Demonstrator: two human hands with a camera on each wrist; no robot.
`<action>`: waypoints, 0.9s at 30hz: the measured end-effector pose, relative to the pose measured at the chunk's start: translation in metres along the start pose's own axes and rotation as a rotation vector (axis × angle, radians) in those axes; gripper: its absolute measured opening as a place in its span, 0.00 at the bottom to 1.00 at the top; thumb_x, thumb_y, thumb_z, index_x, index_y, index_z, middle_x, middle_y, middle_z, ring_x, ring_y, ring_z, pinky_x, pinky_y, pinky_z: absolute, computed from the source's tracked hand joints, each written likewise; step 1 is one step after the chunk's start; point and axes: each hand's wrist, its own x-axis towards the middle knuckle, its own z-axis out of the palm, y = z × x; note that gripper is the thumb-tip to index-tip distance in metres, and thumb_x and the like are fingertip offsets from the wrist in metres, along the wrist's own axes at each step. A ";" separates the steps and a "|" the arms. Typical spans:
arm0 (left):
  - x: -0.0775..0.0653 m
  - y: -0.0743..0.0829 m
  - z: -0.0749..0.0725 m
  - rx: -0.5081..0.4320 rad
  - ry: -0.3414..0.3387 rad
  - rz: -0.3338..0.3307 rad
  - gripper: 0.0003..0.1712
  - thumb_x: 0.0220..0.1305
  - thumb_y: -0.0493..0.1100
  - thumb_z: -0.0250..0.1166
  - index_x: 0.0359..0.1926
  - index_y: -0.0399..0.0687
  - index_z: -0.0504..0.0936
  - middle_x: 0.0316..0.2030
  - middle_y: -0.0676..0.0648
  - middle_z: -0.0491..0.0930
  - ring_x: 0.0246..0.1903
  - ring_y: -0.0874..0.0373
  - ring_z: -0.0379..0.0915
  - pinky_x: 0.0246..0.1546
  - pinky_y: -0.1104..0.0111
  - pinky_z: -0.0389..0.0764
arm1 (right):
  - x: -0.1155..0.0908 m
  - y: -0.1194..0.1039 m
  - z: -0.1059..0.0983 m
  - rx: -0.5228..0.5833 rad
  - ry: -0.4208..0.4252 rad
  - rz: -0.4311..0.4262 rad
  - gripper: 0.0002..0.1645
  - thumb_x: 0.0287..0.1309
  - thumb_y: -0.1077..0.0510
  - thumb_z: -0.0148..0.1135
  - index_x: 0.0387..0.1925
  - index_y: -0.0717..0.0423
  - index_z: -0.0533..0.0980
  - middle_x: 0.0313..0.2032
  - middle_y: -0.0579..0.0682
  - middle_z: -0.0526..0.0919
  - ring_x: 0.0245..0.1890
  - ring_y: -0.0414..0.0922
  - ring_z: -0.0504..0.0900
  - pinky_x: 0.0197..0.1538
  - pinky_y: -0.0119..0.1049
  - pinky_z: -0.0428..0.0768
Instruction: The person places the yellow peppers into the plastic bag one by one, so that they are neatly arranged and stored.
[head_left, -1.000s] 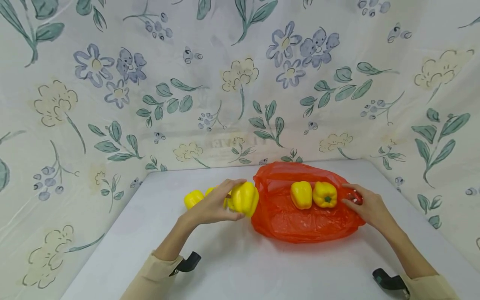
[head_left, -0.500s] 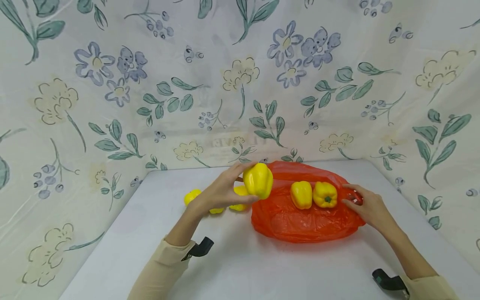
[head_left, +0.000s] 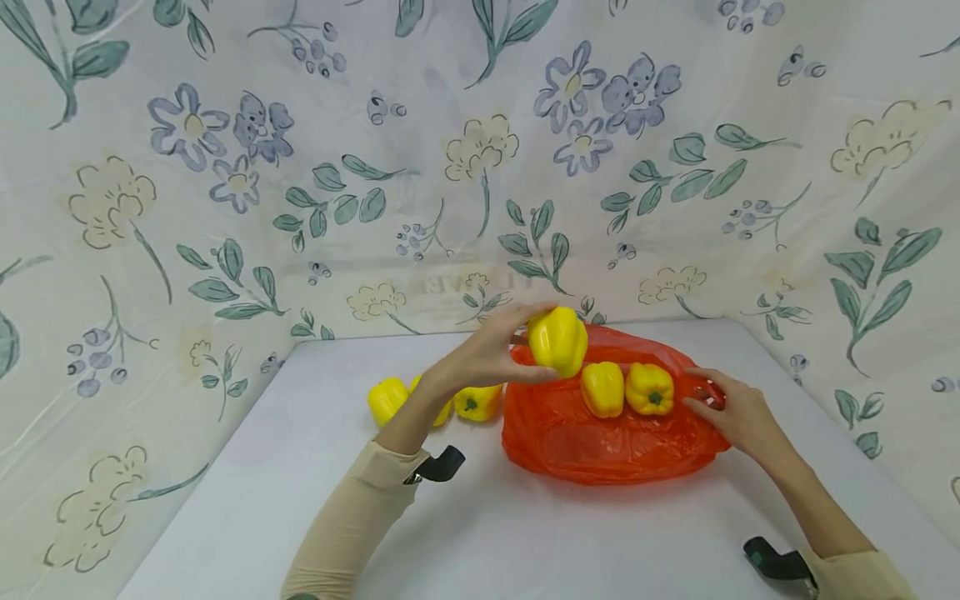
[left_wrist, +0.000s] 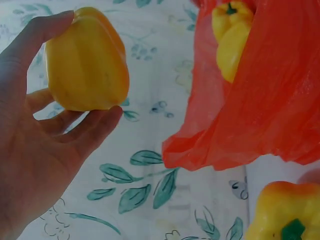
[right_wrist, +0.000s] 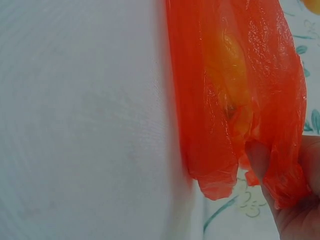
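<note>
My left hand (head_left: 487,354) holds a yellow bell pepper (head_left: 558,342) in the air over the left part of a red plastic bag (head_left: 600,458). In the left wrist view, thumb and fingers grip that pepper (left_wrist: 87,60) from opposite sides, apart from the bag. Two more yellow bell peppers, one left (head_left: 603,390) and one right (head_left: 650,389), lie side by side in the bag's opening. At the bag's right end, my right hand (head_left: 731,408) pinches the plastic. The right wrist view shows the thumb (right_wrist: 259,157) against the crumpled film, with a pepper showing through it.
Left of the bag, several yellow bell peppers sit on the white table (head_left: 480,533): one at the far left (head_left: 387,402), one beside the bag (head_left: 478,404), others partly behind my left forearm. A floral sheet (head_left: 480,200) hangs behind and at the sides.
My left hand has carried the pepper rightward and up, from beside the loose peppers to over the bag's left part. My right hand and the bag have stayed almost still.
</note>
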 end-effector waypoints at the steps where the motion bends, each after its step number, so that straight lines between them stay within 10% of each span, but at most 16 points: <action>1: 0.004 -0.002 0.002 -0.014 -0.011 -0.004 0.49 0.52 0.51 0.74 0.73 0.56 0.61 0.66 0.56 0.67 0.59 0.62 0.68 0.55 0.66 0.81 | 0.000 0.000 0.000 0.001 -0.002 0.001 0.29 0.60 0.58 0.67 0.62 0.58 0.71 0.45 0.66 0.81 0.38 0.53 0.79 0.35 0.42 0.87; 27: 0.064 -0.039 0.027 0.169 -0.325 -0.252 0.45 0.50 0.50 0.76 0.66 0.48 0.64 0.57 0.51 0.72 0.51 0.58 0.71 0.52 0.73 0.77 | -0.001 0.000 -0.001 0.011 0.004 -0.025 0.29 0.59 0.59 0.67 0.61 0.59 0.71 0.51 0.69 0.80 0.43 0.60 0.80 0.40 0.51 0.86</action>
